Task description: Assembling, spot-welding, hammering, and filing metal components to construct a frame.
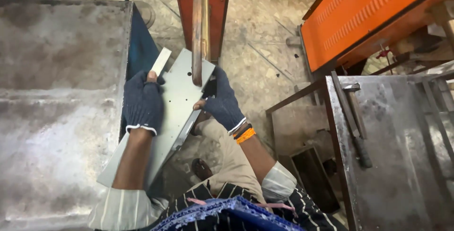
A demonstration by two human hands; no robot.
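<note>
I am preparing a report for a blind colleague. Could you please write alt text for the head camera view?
Two hands in dark knit gloves, left hand and right hand, hold a flat grey metal sheet with small holes under a vertical copper-coloured bar of an orange machine. A worn metal table stands at left; a hammer lies on a bench at right.

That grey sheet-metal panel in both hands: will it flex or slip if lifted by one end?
The panel looks thin and long, so it would probably sag slightly. Its folded edge likely stiffens it. The smooth face may be slippery, though the gloved left hand and right hand should grip well.
</note>
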